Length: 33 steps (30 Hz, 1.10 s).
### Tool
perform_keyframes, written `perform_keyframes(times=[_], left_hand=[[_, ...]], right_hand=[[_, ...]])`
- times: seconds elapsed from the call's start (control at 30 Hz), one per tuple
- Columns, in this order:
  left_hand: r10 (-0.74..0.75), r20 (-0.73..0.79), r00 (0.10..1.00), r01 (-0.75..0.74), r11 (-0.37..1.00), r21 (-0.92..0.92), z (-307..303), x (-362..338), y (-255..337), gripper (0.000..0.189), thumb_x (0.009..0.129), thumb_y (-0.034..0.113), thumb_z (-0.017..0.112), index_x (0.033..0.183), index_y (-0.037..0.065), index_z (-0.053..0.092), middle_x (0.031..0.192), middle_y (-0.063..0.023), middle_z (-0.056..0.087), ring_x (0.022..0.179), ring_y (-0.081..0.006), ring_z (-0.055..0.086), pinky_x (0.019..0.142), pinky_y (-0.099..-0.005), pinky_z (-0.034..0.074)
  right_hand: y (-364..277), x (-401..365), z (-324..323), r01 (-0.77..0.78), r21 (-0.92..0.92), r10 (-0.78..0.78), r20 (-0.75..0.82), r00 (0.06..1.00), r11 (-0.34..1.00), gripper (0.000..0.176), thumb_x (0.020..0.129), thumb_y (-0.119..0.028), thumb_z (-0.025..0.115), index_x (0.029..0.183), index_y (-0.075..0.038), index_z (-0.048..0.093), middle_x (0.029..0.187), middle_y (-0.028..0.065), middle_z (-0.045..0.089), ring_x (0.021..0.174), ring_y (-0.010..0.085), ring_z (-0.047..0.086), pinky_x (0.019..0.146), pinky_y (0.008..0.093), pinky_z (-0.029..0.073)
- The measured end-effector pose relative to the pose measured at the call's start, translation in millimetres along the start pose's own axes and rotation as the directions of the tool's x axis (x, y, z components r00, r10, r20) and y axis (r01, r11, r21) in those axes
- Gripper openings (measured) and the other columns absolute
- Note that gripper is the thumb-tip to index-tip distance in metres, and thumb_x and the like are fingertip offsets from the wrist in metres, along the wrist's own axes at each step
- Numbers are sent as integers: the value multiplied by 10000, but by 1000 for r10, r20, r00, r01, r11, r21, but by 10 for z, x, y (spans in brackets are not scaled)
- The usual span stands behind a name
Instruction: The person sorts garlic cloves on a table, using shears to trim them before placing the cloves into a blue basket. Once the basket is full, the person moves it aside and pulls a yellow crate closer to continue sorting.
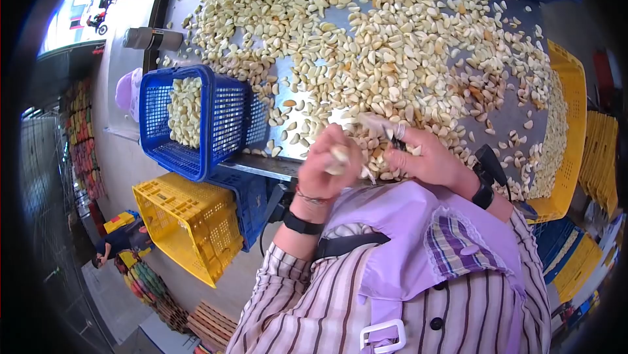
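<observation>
Peeled garlic cloves [399,66] lie spread over a metal table [337,19]. My left hand [327,164] is closed near the table's front edge, with a pale garlic clove [338,159] in its curled fingers. To its right, my right hand [428,158] is held low over the cloves, its fingertips partly smeared by motion. A small dark tool [397,142] shows between its thumb and fingers; its exact kind cannot be made out. A gap separates the two hands, and more cloves lie beneath them.
A blue basket [208,122] holding cloves stands at the table's left edge, above a yellow crate [190,223]. On the right, a yellow crate [572,86] contains many cloves. A grey bottle [152,39] lies at the upper left. Farther off at lower left, another person [124,241] is visible.
</observation>
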<state>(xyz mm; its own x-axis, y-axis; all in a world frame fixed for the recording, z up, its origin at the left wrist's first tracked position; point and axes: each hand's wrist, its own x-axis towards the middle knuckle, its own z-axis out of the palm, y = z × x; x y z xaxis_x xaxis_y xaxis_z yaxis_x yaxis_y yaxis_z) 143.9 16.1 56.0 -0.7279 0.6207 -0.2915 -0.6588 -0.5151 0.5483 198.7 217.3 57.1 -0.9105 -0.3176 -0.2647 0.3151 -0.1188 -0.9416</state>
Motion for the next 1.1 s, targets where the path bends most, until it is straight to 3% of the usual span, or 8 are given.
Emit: perform_keyframes(times=[0.03, 0.1, 0.17, 0.27, 0.4, 0.53, 0.7, 1.1], left_hand=[[169, 22, 985, -160, 960, -228, 9, 32, -9, 224, 821, -34, 547, 1033, 38, 557, 744, -74, 574, 568, -70, 473, 500, -140, 354], [623, -19, 782, -389, 512, 766, -177, 77, 142, 216, 843, 58, 567, 1056, 29, 586, 734, -41, 575, 545, -77, 446, 505, -174, 380], [301, -477, 826, 210, 620, 756, -427, 208, 578, 171, 851, 177, 621, 928, 26, 642, 758, -51, 586, 616, -158, 521, 545, -305, 438], [422, 14, 906, 233, -526, 818, -1008, 401, 626, 185, 809, 259, 647, 900, 102, 684, 803, -136, 614, 704, -326, 609, 606, -392, 491], [274, -79, 958, 242, -635, 733, -977, 389, 658, 187, 800, 286, 634, 901, 139, 690, 811, -123, 636, 729, -339, 615, 628, -421, 501], [224, -7, 975, 156, -658, 737, -1006, 361, 656, 156, 816, 218, 626, 850, 74, 676, 779, -95, 650, 649, -273, 631, 588, -363, 501], [1, -383, 924, 241, 775, 584, -617, 255, 514, 37, 821, 44, 533, 844, 28, 557, 755, -77, 603, 526, -77, 462, 473, -195, 361], [217, -41, 975, -122, 686, 718, 59, 13, -114, 128, 760, -92, 647, 849, -9, 606, 956, -99, 622, 827, -122, 583, 752, -253, 478]], right_hand=[[-33, -11, -27, -2, 0, 2, -3, 1000, 1000, 524, 907, -233, 586, 1390, -150, 401, 901, 10, 627, 730, 45, 532, 662, 219, 478], [-124, -35, -83, -199, 80, 207, -108, 972, 977, 526, 906, -241, 583, 1393, -167, 399, 837, -1, 615, 666, 21, 522, 554, 192, 461], [-29, -24, -136, -208, 76, 217, -148, 965, 975, 520, 906, -247, 580, 1390, -170, 404, 781, -20, 595, 593, 9, 505, 473, 172, 421], [-3, -22, -162, -205, 107, 223, -204, 953, 973, 502, 903, -245, 583, 1371, -150, 427, 748, -26, 581, 518, 21, 462, 452, 174, 402], [-20, -98, -152, -201, 138, 226, -205, 952, 970, 495, 903, -215, 584, 1371, -166, 430, 841, -14, 589, 594, 20, 501, 471, 176, 411], [46, -113, -202, -215, 103, 232, -195, 953, 971, 504, 902, -201, 583, 1378, -172, 420, 940, -7, 588, 674, 16, 520, 476, 177, 411], [-84, -89, -108, -79, 105, 95, -153, 984, 991, 567, 901, -169, 575, 1418, -141, 345, 1142, 36, 576, 781, 52, 544, 679, 221, 476], [40, 16, 19, -141, 156, 122, 125, 985, 978, 620, 890, -181, 580, 1428, -64, 293, 912, 12, 571, 752, 55, 534, 689, 228, 471]])
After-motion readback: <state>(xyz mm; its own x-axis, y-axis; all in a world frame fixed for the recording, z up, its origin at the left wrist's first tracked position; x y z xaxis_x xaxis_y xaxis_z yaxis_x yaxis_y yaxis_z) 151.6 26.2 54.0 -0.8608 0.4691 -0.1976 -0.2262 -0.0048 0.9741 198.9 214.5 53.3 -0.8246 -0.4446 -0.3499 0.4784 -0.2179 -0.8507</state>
